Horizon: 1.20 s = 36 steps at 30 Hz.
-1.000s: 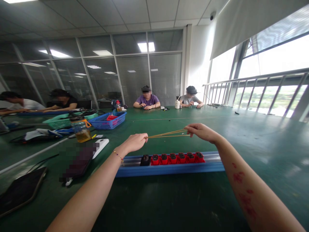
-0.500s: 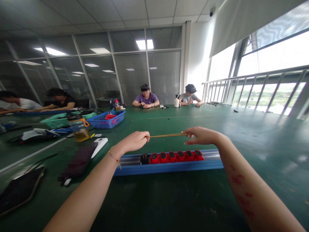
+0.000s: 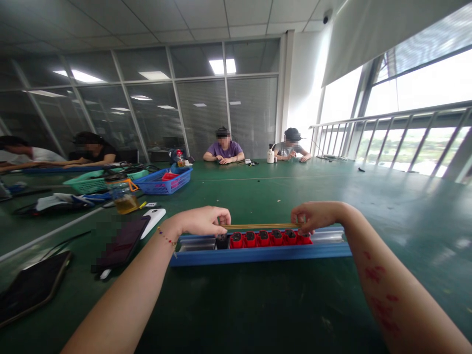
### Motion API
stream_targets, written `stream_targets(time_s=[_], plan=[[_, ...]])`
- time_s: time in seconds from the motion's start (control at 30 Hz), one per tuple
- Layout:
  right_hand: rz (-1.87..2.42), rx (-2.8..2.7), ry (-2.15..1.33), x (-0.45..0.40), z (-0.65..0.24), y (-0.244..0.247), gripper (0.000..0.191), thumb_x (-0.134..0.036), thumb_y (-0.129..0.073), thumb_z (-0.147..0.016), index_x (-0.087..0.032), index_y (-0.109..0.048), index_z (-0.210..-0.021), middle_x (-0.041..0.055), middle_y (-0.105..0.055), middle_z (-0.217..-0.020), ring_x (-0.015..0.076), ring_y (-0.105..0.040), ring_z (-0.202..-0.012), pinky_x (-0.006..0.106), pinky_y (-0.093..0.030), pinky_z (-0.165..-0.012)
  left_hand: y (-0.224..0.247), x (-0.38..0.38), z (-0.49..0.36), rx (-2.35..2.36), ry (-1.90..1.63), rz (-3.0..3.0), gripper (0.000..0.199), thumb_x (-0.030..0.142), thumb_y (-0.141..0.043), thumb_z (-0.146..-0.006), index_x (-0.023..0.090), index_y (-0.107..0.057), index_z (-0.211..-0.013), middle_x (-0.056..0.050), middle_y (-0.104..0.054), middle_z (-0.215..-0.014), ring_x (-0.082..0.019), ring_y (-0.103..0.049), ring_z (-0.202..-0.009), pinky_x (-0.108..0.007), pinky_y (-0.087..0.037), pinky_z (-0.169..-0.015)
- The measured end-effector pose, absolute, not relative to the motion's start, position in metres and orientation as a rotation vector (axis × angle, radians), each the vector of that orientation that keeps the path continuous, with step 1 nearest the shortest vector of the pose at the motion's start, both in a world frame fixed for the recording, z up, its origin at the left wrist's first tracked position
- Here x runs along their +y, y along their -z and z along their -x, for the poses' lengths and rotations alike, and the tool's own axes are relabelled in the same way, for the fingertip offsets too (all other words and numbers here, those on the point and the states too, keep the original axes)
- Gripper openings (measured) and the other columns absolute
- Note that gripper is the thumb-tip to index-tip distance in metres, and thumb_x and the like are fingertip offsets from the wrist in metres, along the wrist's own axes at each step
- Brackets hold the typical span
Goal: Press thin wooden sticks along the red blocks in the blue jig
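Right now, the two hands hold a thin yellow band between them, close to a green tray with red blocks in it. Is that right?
Not quite: the head view shows the tray is blue, not green. The left hand and right hand do hold the thin yellow band between them, close to the tray with red blocks.

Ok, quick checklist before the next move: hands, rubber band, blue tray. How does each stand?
1. Left hand pinching one end of the rubber band: ok.
2. Right hand pinching the other end: ok.
3. Rubber band stretched straight: ok.
4. Six red blocks in a row in the blue tray: ok.
5. Black block at the row's left end: ok.
6. Right hand clear of the rightmost red block: cannot tell.
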State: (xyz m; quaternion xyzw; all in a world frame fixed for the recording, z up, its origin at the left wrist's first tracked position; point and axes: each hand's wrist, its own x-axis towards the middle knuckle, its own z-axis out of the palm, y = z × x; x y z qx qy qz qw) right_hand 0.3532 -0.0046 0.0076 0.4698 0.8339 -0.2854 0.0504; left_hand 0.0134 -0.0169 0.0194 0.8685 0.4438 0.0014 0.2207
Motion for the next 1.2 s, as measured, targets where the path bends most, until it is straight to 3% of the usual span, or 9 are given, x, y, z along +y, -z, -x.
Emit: stream_targets(time_s=[0.13, 0.37, 0.77, 1.2], plan=[[-1.439, 2.488, 0.952, -0.006, -0.353, -0.009, 0.052, -0.051, -0.061, -0.063, -0.022, -0.051, -0.105, 0.0039, -0.062, -0.097, 0.0184, -0.063, -0.067, 0.025, -0.044, -0.054, -0.015, -0.015, -0.014, 1.134, 0.045, -2.3, 0.028, 0.034, -0.051, -0.073, 0.02, -0.05, -0.097, -0.002, -0.059, -0.093, -0.014, -0.059, -0.069, -0.023, -0.044, -0.06], [-1.481, 2.463, 0.912, 0.0, -0.353, -0.004, 0.064, -0.054, -0.064, -0.058, -0.026, -0.05, -0.113, 0.0054, -0.053, -0.116, 0.0186, -0.063, -0.07, 0.027, -0.045, -0.06, -0.01, -0.012, -0.018, 1.128, 0.073, -2.348, 0.037, 0.034, -0.059, -0.068, 0.022, -0.05, -0.102, -0.003, -0.056, -0.102, -0.015, -0.059, -0.075, -0.022, -0.044, -0.06], [-1.443, 2.439, 0.921, 0.002, -0.353, -0.002, 0.057, -0.058, -0.06, -0.061, -0.024, -0.057, -0.107, 0.0032, -0.061, -0.104, 0.0179, -0.063, -0.069, 0.026, -0.045, -0.061, -0.008, -0.01, -0.015, 1.16, 0.08, -2.365, 0.029, 0.035, -0.054, -0.072, 0.022, -0.054, -0.098, -0.002, -0.059, -0.1, -0.013, -0.06, -0.069, -0.022, -0.044, -0.059], [-1.457, 2.431, 0.853, 0.005, -0.355, 0.002, 0.059, -0.06, -0.06, -0.059, -0.022, -0.059, -0.105, 0.0052, -0.063, -0.102, 0.0201, -0.062, -0.074, 0.027, -0.046, -0.062, -0.005, -0.007, -0.014, 1.213, 0.097, -2.509, 0.031, 0.036, -0.06, -0.067, 0.022, -0.057, -0.095, -0.001, -0.061, -0.096, -0.015, -0.058, -0.077, -0.02, -0.042, -0.059]])
